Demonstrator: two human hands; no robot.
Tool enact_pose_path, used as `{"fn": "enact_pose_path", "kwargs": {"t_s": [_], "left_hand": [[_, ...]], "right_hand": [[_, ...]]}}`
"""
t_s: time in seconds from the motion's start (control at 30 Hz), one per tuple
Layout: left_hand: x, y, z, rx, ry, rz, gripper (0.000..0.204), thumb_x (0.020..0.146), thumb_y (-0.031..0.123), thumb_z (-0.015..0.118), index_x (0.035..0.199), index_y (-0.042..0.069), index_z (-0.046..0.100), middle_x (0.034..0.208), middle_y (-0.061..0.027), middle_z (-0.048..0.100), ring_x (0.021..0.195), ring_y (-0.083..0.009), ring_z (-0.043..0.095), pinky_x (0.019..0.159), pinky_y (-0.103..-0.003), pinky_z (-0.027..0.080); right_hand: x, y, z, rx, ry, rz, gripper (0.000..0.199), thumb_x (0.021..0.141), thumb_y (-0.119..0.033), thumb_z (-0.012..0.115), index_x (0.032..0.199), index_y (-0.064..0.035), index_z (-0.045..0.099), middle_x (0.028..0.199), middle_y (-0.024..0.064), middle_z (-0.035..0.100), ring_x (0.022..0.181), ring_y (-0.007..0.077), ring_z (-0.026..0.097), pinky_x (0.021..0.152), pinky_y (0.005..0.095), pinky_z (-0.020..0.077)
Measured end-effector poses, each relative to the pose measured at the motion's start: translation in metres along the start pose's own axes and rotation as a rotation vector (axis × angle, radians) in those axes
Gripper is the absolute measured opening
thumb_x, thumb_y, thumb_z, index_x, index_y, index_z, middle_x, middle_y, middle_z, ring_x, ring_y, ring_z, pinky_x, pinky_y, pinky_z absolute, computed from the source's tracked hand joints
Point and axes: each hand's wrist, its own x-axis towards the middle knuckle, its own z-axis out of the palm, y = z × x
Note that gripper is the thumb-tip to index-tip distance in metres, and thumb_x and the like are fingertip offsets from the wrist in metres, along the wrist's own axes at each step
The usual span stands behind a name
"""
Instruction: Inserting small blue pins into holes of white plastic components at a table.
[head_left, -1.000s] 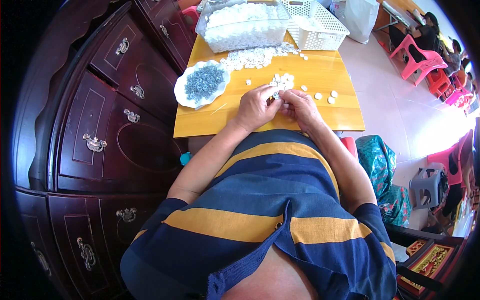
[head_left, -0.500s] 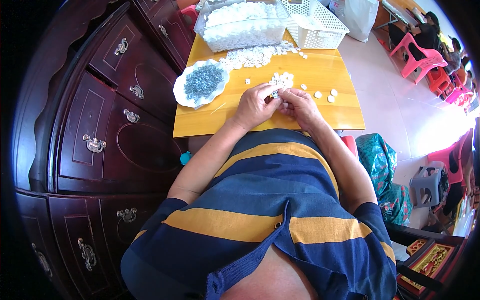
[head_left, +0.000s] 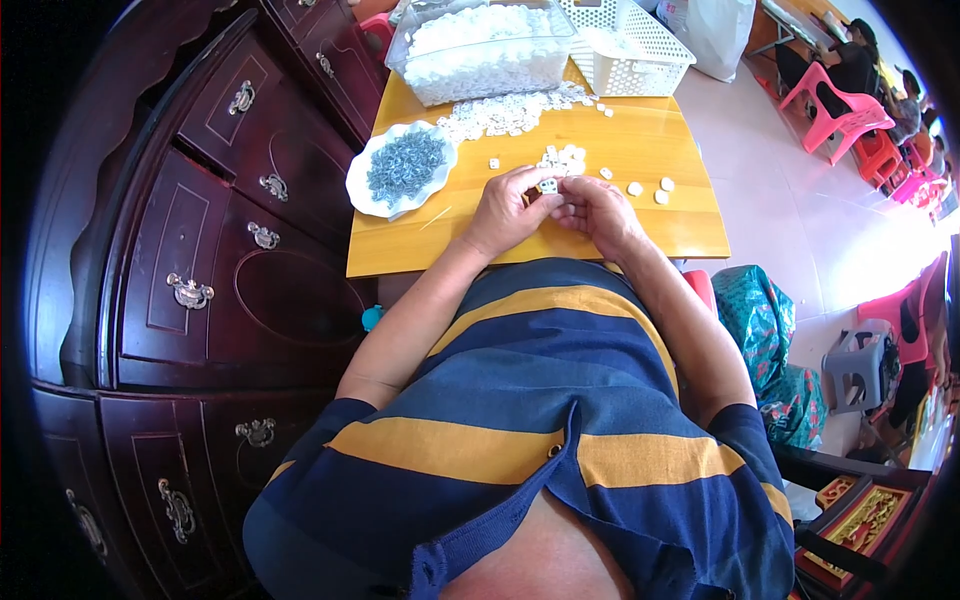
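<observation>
Above the table's near edge, my left hand pinches a small white plastic piece with dark holes between thumb and forefinger. My right hand is closed beside it, its fingertips meeting the piece's right side. Whether those fingers hold something else is hidden. Just beyond the hands lies a small heap of similar white pieces. Several round white pieces are scattered to the right. On the left, a white scalloped dish holds many small bluish-grey clear parts. A thin pale stick rests near it.
At the back of the yellow wooden table stand a clear bin full of white pieces and a white perforated basket. Loose white pieces spread before the bin. Dark drawers flank my left side; green bags are at right.
My fingers have shifted around the small white piece, so more of its holed face shows now. My right fingertips have drawn slightly to the right. The heap and dish stay put.
</observation>
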Motion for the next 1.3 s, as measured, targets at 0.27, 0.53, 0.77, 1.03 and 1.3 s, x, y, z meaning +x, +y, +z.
{"fn": "enact_pose_path", "kwargs": {"t_s": [0.27, 0.53, 0.77, 1.03, 1.3], "left_hand": [[0.001, -0.003, 0.0, 0.001, 0.011, 0.024, 0.029, 0.083, 0.007, 0.071, 0.113, 0.003, 0.07, 0.091, -0.0146, 0.069, 0.077, -0.0245, 0.068, 0.071, -0.033, 0.054], [-0.001, 0.001, -0.002, 0.003, -0.025, -0.014, 0.032, 0.084, 0.007, 0.071, 0.116, 0.006, 0.07, 0.09, -0.0137, 0.069, 0.073, -0.0229, 0.067, 0.069, -0.032, 0.053], [0.0, 0.002, -0.003, 0.028, -0.03, 0.044, 0.035, 0.085, 0.006, 0.07, 0.12, 0.005, 0.068, 0.092, -0.0122, 0.069, 0.072, -0.0202, 0.066, 0.068, -0.03, 0.053], [-0.001, -0.003, 0.005, -0.004, 0.128, -0.097, 0.027, 0.083, 0.014, 0.076, 0.103, 0.001, 0.064, 0.085, -0.0088, 0.069, 0.061, -0.0131, 0.063, 0.057, -0.029, 0.051], [-0.003, -0.014, 0.006, -0.025, 0.121, -0.149, 0.017, 0.085, 0.013, 0.075, 0.084, 0.0, 0.063, 0.069, -0.0061, 0.066, 0.057, -0.0102, 0.058, 0.056, -0.028, 0.049]], "right_hand": [[0.004, 0.003, -0.003, -0.028, -0.046, -0.023, 0.02, 0.098, -0.024, 0.064, 0.105, -0.0055, 0.068, 0.085, 0.001, 0.069, 0.074, 0.0074, 0.064, 0.067, 0.0195, 0.0518], [0.002, 0.006, 0.003, -0.05, -0.017, -0.081, 0.017, 0.098, -0.022, 0.065, 0.099, -0.0058, 0.069, 0.08, -0.001, 0.066, 0.068, 0.0046, 0.058, 0.064, 0.0184, 0.0492], [0.001, 0.006, 0.006, -0.067, 0.001, -0.094, 0.018, 0.097, -0.023, 0.066, 0.099, -0.0053, 0.07, 0.079, -0.0021, 0.065, 0.066, 0.0044, 0.056, 0.062, 0.0184, 0.0474], [-0.003, 0.007, 0.014, -0.019, 0.117, -0.147, 0.016, 0.095, -0.021, 0.069, 0.1, -0.0054, 0.07, 0.084, -0.0013, 0.066, 0.069, 0.006, 0.058, 0.063, 0.0183, 0.0458], [-0.001, 0.011, 0.013, -0.021, 0.154, -0.193, 0.017, 0.094, -0.021, 0.069, 0.101, -0.0055, 0.07, 0.087, -0.0011, 0.067, 0.071, 0.0066, 0.059, 0.063, 0.0193, 0.0452]]}}
